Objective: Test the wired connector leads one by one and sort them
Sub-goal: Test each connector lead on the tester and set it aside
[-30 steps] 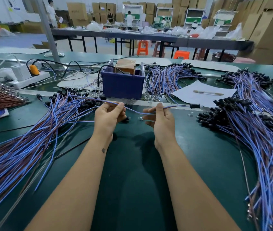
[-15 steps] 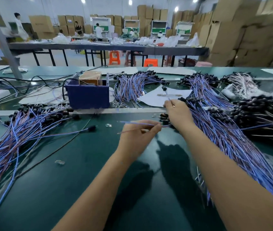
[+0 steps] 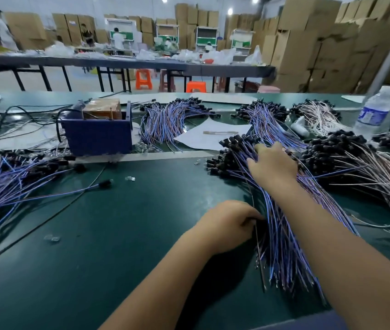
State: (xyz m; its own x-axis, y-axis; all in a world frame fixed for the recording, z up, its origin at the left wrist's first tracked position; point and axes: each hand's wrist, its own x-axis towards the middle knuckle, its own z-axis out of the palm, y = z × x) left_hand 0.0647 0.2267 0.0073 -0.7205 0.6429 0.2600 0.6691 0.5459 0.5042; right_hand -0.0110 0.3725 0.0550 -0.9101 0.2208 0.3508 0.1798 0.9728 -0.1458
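The right hand [image 3: 273, 164] lies with relaxed fingers on the lead pile [image 3: 282, 225] at the surface's right; the left hand [image 3: 227, 225] pinches its wires; light, limp, tangle-prone, so lift one lead near its black connector.

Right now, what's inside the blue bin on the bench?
A brown boxy block rises above the blue bin rim, with thin upright pins in front of it and a black cable looping over the left wall. The solid walls hide anything lower inside.
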